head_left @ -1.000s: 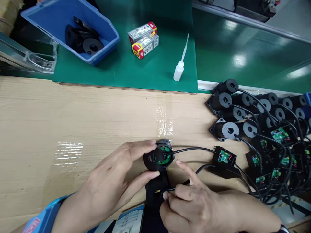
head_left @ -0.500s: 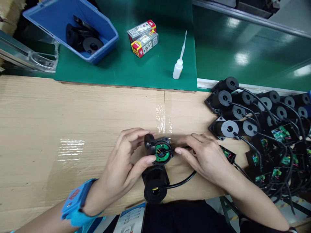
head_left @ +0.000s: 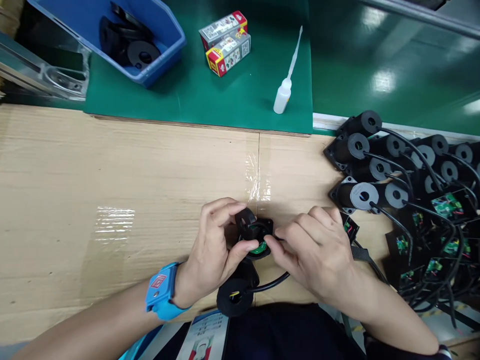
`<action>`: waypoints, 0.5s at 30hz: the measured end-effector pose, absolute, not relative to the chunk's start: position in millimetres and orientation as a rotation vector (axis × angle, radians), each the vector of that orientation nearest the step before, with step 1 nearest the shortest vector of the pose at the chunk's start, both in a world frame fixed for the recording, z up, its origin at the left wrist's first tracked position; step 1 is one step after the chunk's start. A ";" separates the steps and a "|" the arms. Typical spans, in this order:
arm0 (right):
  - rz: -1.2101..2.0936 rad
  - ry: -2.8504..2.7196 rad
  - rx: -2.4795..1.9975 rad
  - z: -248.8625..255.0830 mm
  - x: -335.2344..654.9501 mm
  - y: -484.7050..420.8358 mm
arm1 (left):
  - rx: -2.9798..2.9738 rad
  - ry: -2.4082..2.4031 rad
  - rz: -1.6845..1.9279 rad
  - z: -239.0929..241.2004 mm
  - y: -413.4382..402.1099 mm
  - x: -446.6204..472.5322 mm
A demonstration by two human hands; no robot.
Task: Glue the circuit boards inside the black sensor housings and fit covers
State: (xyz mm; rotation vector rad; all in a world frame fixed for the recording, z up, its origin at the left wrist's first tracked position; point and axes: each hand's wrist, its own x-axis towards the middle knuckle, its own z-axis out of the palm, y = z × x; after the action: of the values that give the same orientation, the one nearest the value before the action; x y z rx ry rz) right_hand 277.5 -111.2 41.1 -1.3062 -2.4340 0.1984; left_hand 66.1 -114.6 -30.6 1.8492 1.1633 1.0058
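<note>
Between the thumb and fingers of my left hand [head_left: 210, 255] is a black ring-shaped cap [head_left: 244, 220], tilted up over a black housing. A green round circuit board [head_left: 258, 248] shows inside that housing, partly covered by the cap and my thumb. My right hand [head_left: 318, 245] pinches a black cable at the housing's right side; the fingers hide most of it. Just below, nearer my body, another black cylindrical housing [head_left: 233, 300] has yellow wire in its centre hole and its own black cable [head_left: 272, 285] running to the right. A blue wrist strap [head_left: 162, 294] is on my left wrist.
Several black cylinders [head_left: 363, 195] with cables lie at the right, beside housings with exposed green boards [head_left: 446, 205]. On the green mat [head_left: 240, 107] are two small boxes [head_left: 228, 50], a white dropper bottle [head_left: 282, 96] and a blue bin [head_left: 170, 57] of black caps.
My left hand has tipped the cap further over the circuit board, covering more of it. My right hand's fingers have curled tighter around the cable. The view has shifted slightly.
</note>
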 end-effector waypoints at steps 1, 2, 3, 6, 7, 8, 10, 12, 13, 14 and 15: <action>0.172 -2.471 -1.283 41.9 276.2 -114.5 | 1.861 1.178 1.013 -31.4 -115.1 66.3; 0.156 -2.511 -1.258 42.9 275.0 -117.5 | 1.884 1.196 1.019 -31.7 -115.5 66.5; 0.140 -2.548 -1.237 43.8 273.9 -120.1 | 1.915 1.213 1.026 -31.7 -115.9 66.7; 0.110 -2.599 -1.223 45.8 273.3 -123.5 | 1.994 1.237 1.042 -30.7 -116.2 66.1; 0.122 -2.591 -1.235 45.5 274.5 -123.5 | 1.998 1.234 1.040 -30.1 -116.0 65.1; 0.144 -2.578 -1.249 44.7 276.4 -123.4 | 1.991 1.226 1.031 -29.2 -115.4 63.5; 0.191 -2.532 -1.295 40.9 281.9 -123.8 | 1.973 1.210 0.994 -25.2 -113.0 58.6; 0.218 -2.476 -1.335 35.4 288.1 -126.1 | 2.012 1.204 0.960 -16.9 -108.7 51.8; 0.227 -2.449 -1.340 32.5 290.9 -128.0 | 2.051 1.206 0.942 -11.0 -106.0 48.2; 0.236 -2.429 -1.339 29.8 293.3 -130.1 | 2.093 1.206 0.920 -4.3 -103.1 44.7; 0.245 -2.418 -1.335 27.7 295.3 -132.3 | 2.135 1.200 0.892 2.9 -100.2 41.5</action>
State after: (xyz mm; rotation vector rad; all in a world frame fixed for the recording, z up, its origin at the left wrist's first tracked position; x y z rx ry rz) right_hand 295.3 -132.3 27.7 -1.3345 -2.4177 0.2449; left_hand 41.5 -100.2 2.9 2.1354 1.1999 0.8917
